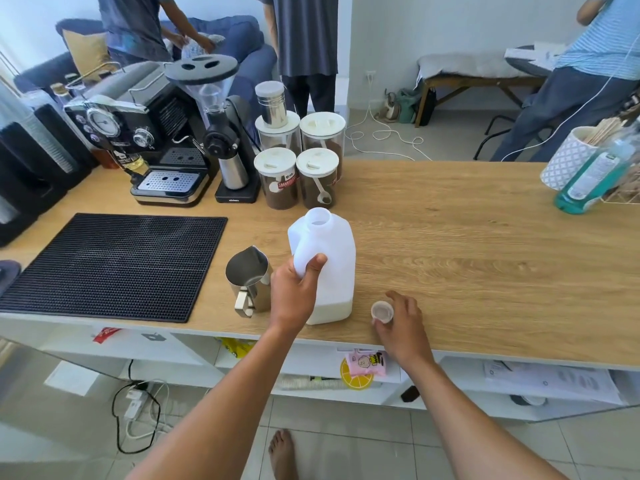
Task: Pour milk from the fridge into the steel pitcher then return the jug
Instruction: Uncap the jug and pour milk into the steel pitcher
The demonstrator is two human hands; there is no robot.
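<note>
Fingers (313, 268) of left hand (292, 296) wrap jug (334, 271); right hand (403, 323) pinches cap (382, 311).

Bright, soft daylight fills the scene, leaving a pale sheen on the wooden counter (467, 244) and only faint shadows upon it, while wide-angle distortion bows the counter's edges and smears the green bottle (588, 178) at its far-right end.

The wearer's limbs — seen from above
Two bare forearms (221, 393) end in the left hand (294, 292) and right hand (403, 323); one bare foot (282, 452) shows below.
</note>
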